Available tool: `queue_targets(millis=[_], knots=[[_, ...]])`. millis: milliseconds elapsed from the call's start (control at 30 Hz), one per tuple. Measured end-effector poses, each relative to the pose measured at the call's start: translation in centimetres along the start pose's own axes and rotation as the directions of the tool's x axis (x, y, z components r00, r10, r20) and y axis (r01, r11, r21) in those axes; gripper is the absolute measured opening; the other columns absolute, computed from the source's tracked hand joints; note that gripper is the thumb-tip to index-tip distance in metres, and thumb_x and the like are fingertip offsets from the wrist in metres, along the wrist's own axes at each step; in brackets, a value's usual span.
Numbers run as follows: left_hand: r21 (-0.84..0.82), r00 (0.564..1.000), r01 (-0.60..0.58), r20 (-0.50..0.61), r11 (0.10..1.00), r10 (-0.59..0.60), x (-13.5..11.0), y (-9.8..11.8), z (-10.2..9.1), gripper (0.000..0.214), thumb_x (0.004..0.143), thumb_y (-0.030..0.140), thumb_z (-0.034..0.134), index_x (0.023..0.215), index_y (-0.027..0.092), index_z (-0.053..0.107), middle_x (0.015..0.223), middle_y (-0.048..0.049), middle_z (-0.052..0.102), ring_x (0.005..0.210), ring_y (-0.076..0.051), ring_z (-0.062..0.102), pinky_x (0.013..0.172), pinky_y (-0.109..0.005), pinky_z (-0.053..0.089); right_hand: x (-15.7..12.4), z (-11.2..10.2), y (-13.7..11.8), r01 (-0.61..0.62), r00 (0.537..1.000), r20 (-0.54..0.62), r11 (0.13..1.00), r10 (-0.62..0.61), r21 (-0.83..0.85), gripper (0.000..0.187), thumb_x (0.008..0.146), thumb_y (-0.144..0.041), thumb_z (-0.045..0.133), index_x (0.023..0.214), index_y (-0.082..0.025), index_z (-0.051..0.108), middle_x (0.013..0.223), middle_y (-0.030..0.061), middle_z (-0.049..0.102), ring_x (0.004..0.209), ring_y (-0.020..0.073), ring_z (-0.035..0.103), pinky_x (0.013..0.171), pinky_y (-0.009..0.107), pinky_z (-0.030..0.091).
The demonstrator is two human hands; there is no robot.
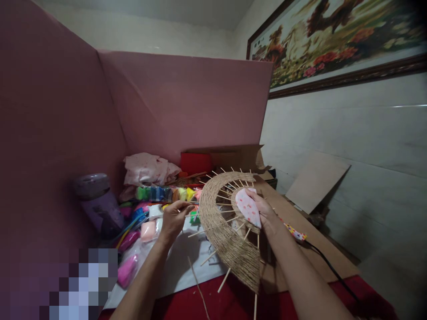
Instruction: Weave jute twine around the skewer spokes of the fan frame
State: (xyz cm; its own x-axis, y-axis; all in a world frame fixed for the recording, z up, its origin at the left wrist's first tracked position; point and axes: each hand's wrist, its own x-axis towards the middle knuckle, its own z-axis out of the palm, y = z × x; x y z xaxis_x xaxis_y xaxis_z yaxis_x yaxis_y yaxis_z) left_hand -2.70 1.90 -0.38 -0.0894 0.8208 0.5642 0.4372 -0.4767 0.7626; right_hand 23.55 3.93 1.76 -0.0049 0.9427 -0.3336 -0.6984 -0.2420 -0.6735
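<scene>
A half-round, fan-shaped woven piece [216, 226] of twisted straw-coloured cord is held up over the table. Thin wooden sticks radiate through it and poke out past its outer edge. At its centre sits a half-round patch of pink fabric [247, 206] with red spots. My right hand [265, 211] is closed on this centre part, thumb on the fabric. On the outer left edge, my left hand [175, 218] is closed in a pinch beside the stick ends. Something thin shows at its fingertips, too small to name. A loose length of cord [199, 286] hangs below the woven piece.
Packets of coloured clay [156, 194] and a purple bottle [103, 204] stand on the left. Crumpled pink cloth [150, 169] lies behind them. A cardboard sheet [310, 253], a patterned tool [295, 232] with a black cord, and a leaning board [316, 180] are on the right. Pink panels rise behind.
</scene>
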Motion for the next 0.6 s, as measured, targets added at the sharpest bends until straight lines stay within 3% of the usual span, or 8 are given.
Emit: queue_targets(millis=[200,600], knots=[[-0.055,0.998,0.066,0.017,0.996,-0.065,-0.2,0.0,0.4,0.017,0.067,0.032,0.066,0.067,0.016,0.07,0.063,-0.0023,0.068,0.057,-0.012,0.056,0.055,-0.023,0.043,0.0,0.1,0.1,0.002,1.0,0.0,1.0,-0.002,-0.016,0.014,0.085,-0.016,0.048,0.086,-0.009,0.06,0.06,0.0082,0.07,0.055,0.0206,0.068,0.057,0.034,0.057],[-0.082,0.996,0.084,-0.029,0.993,-0.087,0.0,-1.0,0.0,0.02,0.068,0.035,0.064,0.07,0.016,0.07,0.064,-0.0025,0.067,0.059,-0.013,0.056,0.055,-0.023,0.042,-0.6,0.2,0.0,-0.076,0.992,0.096,0.997,0.078,-0.025,0.019,0.089,-0.019,0.044,0.092,-0.008,0.059,0.056,0.006,0.069,0.048,0.0176,0.066,0.056,0.03,0.056]])
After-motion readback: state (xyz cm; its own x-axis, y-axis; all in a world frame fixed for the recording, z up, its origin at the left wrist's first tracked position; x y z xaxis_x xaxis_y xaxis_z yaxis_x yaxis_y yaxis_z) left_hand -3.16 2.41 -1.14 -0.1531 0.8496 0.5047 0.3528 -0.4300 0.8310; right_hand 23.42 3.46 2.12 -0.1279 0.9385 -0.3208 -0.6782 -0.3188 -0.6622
